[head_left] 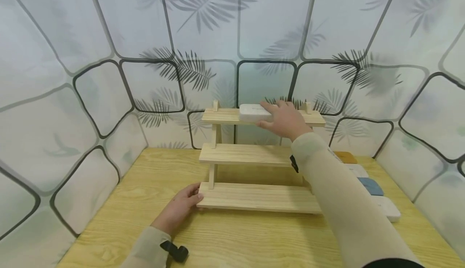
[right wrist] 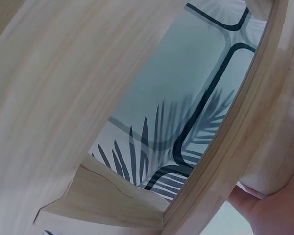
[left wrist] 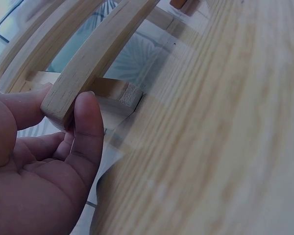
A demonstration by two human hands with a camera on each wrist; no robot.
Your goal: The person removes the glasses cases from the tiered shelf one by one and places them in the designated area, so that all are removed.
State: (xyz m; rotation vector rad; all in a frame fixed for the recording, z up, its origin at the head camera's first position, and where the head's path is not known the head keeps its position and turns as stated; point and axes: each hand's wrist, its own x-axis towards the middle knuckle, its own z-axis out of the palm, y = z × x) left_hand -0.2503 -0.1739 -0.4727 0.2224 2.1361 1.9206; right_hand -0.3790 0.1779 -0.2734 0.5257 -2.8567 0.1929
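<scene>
A three-tier wooden display stand (head_left: 254, 197) is upright on the table. My left hand (head_left: 179, 206) pinches the left end of its lowest shelf; the left wrist view shows thumb and fingers on either side of that board end (left wrist: 63, 100). On the top shelf lies a white rounded case (head_left: 250, 113), left of the shelf's middle. My right hand (head_left: 285, 119) grips the case's right part, thumb at the front and fingers over the top. In the right wrist view only part of the case (right wrist: 272, 161) shows beyond the shelf edge.
Right of the stand, partly behind my right sleeve, several rounded cases lie in a row: an orange-brown one (head_left: 346, 157), a blue one (head_left: 371, 186) and white ones, the nearest white case (head_left: 386, 208) at the front. A patterned curtain (head_left: 203, 21) surrounds the wooden table (head_left: 123, 215).
</scene>
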